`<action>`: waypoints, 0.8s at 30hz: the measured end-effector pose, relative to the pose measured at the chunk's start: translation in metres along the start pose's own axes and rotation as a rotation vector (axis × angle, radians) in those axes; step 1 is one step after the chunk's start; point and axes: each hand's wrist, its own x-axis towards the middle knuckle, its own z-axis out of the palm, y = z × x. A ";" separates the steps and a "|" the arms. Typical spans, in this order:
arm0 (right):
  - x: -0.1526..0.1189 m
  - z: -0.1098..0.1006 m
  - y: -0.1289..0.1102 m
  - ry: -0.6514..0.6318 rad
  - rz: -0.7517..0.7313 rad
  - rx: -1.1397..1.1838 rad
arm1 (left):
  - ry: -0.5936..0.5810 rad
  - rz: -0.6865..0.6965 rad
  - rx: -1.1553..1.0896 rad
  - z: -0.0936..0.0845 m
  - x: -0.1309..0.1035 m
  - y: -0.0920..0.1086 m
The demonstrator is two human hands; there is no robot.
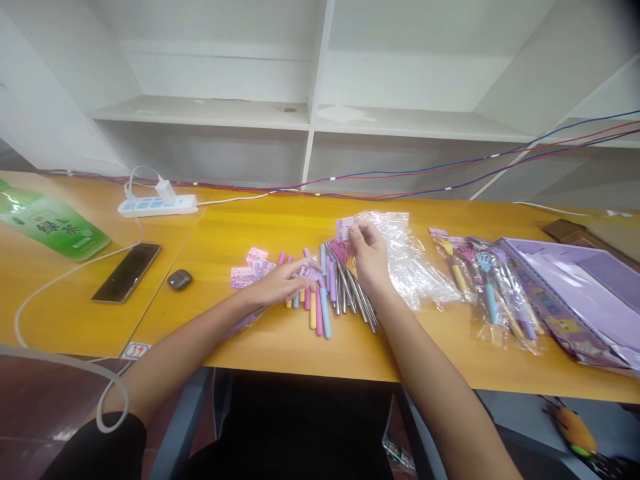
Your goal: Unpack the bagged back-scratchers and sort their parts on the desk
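Note:
My left hand (280,283) is closed around a back scratcher whose purple claw head (310,272) shows past the fingers; its purple handle (241,326) sticks out below the wrist. Beneath and beside it lie several pastel handles (320,310) in yellow, pink, blue and purple. My right hand (369,252) pinches a small pink-purple printed card (344,228). Under that hand is a bunch of metal back-scratcher rods (350,290) with coloured claw heads. A pile of clear plastic bags (407,257) lies just right of it. Small printed cards (250,269) are heaped beyond my left hand.
Bagged back scratchers (487,290) lie to the right, against a purple printed box (565,313). On the left are a green bottle (60,223), a phone (127,273), a black earbud case (180,279) and a power strip (160,205). Cables (390,175) run along the back.

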 end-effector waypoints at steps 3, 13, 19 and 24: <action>-0.004 0.002 -0.007 -0.114 0.107 0.029 | -0.368 -0.048 -0.051 0.006 -0.006 0.008; -0.029 0.034 -0.015 -0.631 0.234 -0.014 | -0.584 -0.069 0.023 0.016 -0.008 0.008; -0.023 0.025 -0.005 -0.445 0.209 0.060 | -0.386 -0.036 -0.107 0.011 -0.006 0.004; -0.028 0.029 -0.011 -0.470 0.389 0.197 | 0.204 0.128 -0.322 -0.002 0.004 -0.003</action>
